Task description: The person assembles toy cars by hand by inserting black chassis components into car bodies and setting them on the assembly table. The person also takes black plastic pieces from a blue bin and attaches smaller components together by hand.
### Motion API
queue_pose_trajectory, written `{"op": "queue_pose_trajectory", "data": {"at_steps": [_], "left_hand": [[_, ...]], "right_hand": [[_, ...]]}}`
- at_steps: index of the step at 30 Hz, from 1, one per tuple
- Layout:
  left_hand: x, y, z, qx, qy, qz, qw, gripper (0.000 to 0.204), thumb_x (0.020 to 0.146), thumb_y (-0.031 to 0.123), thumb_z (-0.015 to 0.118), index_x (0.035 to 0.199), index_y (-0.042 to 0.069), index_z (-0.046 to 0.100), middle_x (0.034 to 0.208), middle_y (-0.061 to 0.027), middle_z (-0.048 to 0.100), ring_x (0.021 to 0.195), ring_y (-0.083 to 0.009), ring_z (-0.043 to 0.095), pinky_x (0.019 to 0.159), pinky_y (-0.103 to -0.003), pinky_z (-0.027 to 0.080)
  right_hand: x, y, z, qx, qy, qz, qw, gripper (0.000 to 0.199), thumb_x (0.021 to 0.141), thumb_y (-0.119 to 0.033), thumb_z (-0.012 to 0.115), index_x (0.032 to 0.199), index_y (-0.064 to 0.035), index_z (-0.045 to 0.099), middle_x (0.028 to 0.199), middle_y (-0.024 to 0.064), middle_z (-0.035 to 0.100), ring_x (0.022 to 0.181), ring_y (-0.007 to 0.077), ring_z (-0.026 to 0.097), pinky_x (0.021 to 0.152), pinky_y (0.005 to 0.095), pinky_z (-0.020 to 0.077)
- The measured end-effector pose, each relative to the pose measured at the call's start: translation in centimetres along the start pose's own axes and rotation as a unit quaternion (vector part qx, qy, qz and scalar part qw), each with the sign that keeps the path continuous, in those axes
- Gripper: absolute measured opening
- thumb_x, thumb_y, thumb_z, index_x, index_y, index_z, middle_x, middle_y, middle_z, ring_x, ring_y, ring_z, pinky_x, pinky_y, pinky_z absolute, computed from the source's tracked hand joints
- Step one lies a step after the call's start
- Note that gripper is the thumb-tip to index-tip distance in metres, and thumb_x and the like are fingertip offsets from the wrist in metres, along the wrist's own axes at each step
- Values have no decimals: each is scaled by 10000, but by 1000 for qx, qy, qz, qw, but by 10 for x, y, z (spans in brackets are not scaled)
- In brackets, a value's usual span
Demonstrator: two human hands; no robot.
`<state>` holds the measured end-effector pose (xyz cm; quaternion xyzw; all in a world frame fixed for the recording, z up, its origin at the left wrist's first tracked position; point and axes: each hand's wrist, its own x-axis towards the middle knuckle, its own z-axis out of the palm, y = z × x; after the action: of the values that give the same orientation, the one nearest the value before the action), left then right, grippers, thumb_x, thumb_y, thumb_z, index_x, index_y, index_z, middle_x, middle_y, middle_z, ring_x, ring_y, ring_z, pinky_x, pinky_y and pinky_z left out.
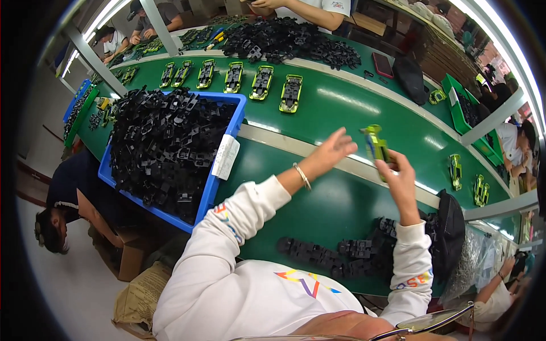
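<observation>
My right hand (398, 174) grips a lime-green toy car body (375, 144) by its lower end, above the pale rail of the green bench. To its left, my left hand (335, 150) holds nothing; its fingers are stretched out and apart, a short way from the car body. Black plastic car parts (310, 250) lie in rows on the bench below my hands. On the green belt (347, 122), several lime-green toy car bodies (291, 94) with black parts in them stand in a line at the left. More green car bodies (455, 171) lie at the right.
A blue bin (239, 119) heaped with black plastic parts (165, 148) stands left of my arm. Beyond the belt are a pile of black parts (284, 40), a phone (383, 65) and a green crate (455, 102). A black bag (452, 227) sits at right. Several people work nearby.
</observation>
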<state>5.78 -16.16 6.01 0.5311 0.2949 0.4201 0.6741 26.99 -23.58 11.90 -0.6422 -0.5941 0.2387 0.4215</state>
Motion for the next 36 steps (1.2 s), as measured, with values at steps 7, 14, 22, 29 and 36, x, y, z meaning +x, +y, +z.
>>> {"op": "queue_pose_trajectory", "data": {"at_steps": [7, 14, 22, 29, 36], "left_hand": [[-83, 22, -1, -231, -5, -26, 972, 412, 1036, 354, 484, 1323, 58, 460, 1198, -94, 634, 1087, -213, 648, 932, -361, 529], [-103, 14, -70, -300, 104, 1, 948, 428, 1032, 407, 453, 1276, 58, 492, 1154, -153, 647, 1022, -277, 674, 891, -396, 551], [-106, 14, -68, -294, 133, -8, 947, 436, 1012, 426, 497, 1260, 67, 489, 1140, -162, 650, 985, -272, 678, 884, -381, 546], [-105, 10, -65, -276, 124, -15, 953, 421, 1007, 428, 508, 1231, 71, 502, 1136, -153, 652, 982, -263, 675, 889, -380, 539], [-96, 12, -56, -246, 109, -43, 962, 429, 1022, 414, 476, 1246, 50, 504, 1152, -164, 645, 1014, -279, 670, 890, -383, 542]], "right_hand": [[-51, -65, 59, -52, -82, -125, 987, 529, 820, -254, 771, 1250, -6, 589, 1070, 122, 630, 892, 242, 598, 808, 353, 501], [-114, -86, 52, -85, -278, -162, 943, 660, 826, -259, 757, 1377, -23, 480, 1310, 178, 550, 1195, 362, 530, 1002, 422, 442], [-152, -78, 83, -184, -318, -295, 882, 609, 805, -217, 740, 1341, -53, 500, 1351, 151, 521, 1246, 318, 501, 1107, 469, 364], [-116, -53, 72, -202, -253, -230, 918, 631, 829, -186, 719, 1390, -51, 465, 1337, 150, 522, 1214, 342, 498, 1065, 449, 381], [-99, -51, 54, -255, -186, -192, 929, 720, 824, -304, 749, 1419, -41, 440, 1325, 159, 535, 1202, 354, 500, 1032, 431, 393]]}}
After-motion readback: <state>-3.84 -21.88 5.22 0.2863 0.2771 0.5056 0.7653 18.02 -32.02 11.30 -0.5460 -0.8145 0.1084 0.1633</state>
